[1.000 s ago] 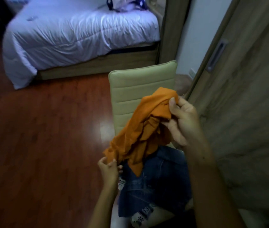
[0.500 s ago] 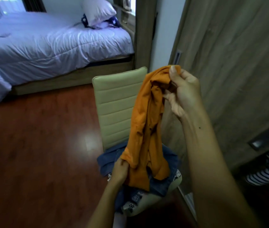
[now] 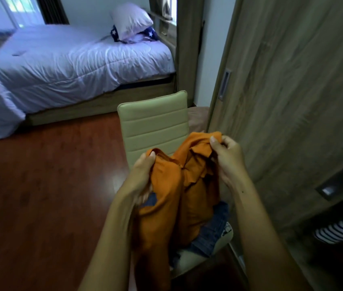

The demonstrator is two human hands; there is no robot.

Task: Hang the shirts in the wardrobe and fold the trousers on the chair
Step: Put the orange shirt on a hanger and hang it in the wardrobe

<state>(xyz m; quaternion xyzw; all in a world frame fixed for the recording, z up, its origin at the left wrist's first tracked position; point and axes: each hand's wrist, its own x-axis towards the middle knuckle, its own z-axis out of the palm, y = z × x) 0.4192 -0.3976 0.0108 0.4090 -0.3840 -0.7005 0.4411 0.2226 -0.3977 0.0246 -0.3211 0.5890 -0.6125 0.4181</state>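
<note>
An orange shirt (image 3: 179, 196) hangs bunched between both my hands above the cream chair (image 3: 155, 127). My left hand (image 3: 144, 169) grips its upper left edge. At the shirt's upper right, near the collar, my right hand (image 3: 228, 158) pinches the cloth. Blue denim trousers (image 3: 212, 234) lie crumpled on the chair seat, mostly hidden behind the shirt, with a patterned cloth (image 3: 227, 228) peeking out at the seat's right edge.
The wooden wardrobe sliding door (image 3: 292, 91) stands close on the right; a striped garment (image 3: 342, 223) shows in the opening at the lower right. A bed with a white duvet (image 3: 72, 66) lies beyond the chair. Red-brown wooden floor (image 3: 40, 196) stretches left.
My right hand has lowered the shirt's top. My left hand has risen from the lower hem to grip the upper left edge. The camera has tilted up.
</note>
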